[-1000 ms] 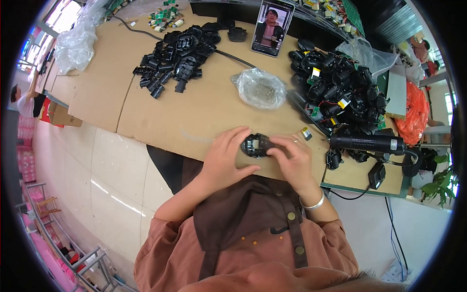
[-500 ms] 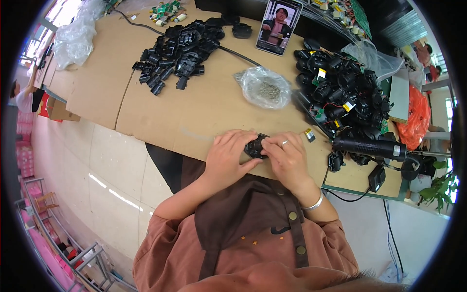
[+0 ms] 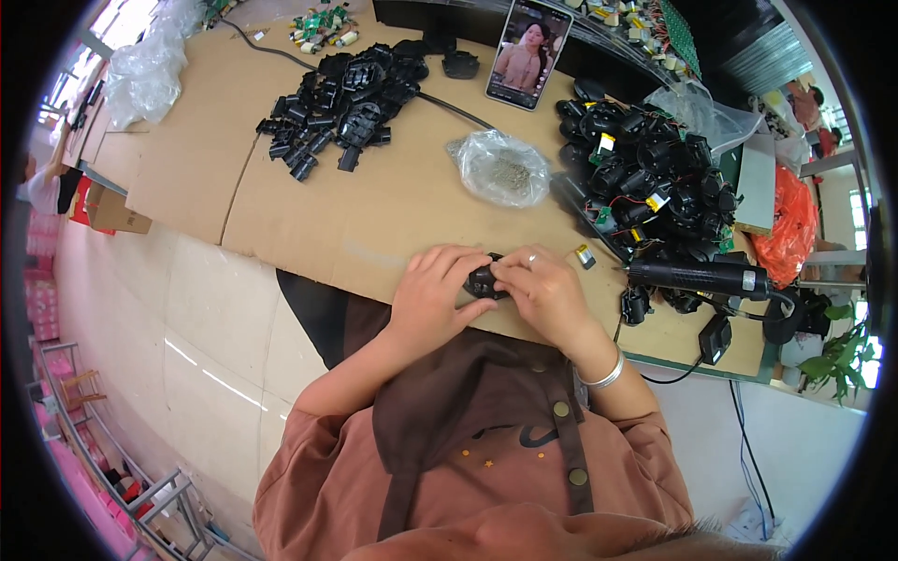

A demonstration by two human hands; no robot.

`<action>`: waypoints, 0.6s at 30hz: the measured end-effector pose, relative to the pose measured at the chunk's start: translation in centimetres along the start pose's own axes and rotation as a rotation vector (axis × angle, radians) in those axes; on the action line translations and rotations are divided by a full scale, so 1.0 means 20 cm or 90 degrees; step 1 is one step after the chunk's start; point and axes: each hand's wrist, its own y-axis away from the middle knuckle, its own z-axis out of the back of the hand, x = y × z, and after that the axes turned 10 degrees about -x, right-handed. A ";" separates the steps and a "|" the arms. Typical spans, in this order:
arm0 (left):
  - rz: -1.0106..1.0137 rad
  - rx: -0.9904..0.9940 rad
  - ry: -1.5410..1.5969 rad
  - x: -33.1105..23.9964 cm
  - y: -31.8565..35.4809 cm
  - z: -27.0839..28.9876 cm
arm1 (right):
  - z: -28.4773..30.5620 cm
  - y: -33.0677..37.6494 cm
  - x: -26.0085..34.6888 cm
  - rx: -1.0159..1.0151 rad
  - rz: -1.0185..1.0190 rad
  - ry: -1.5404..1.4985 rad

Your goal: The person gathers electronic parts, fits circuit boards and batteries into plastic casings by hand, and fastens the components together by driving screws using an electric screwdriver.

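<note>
Black plastic is what you have between your palms: a small dark housing (image 3: 484, 280) sits at the near edge of the cardboard-covered bench (image 3: 374, 201), just above your lap, and both hands close around it from either side. Your left hand (image 3: 432, 297) cups it from the left and underneath, fingers curled to steady it, while your right hand (image 3: 543, 294) folds over it from the right with the fingertips pressing on its top, so the piece is pinched between the two and braced against the bench edge, likely so it cannot twist while you work on it. Within reach to your right lies an electric screwdriver (image 3: 697, 278) on its side, handle towards you, and a small metal piece (image 3: 585, 255) rests just beside your right knuckles. A clear bag of small silvery parts (image 3: 500, 168) sits straight ahead, with one heap of black parts (image 3: 341, 98) to the far left and a second heap with wires and yellow tags (image 3: 645, 182) to the right, which looks like a split between two kinds or stages. A phone (image 3: 526, 51) stands propped at the back. Your fingers hide most of the housing, so its shape and what your fingertips press on cannot be made out, and the right-hand heap is too tangled to tell single pieces apart.
</note>
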 end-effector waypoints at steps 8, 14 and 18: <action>0.154 0.032 0.106 0.03 -0.06 -0.04 | 0.23 0.26 -0.03 -0.562 -0.121 0.060; 0.097 0.035 -0.004 0.00 -0.08 -0.04 | 0.33 0.35 -0.14 -0.762 -0.146 0.086; 0.202 0.009 0.130 -0.01 -0.16 -0.03 | 0.37 0.27 -0.13 -0.801 -0.259 -0.181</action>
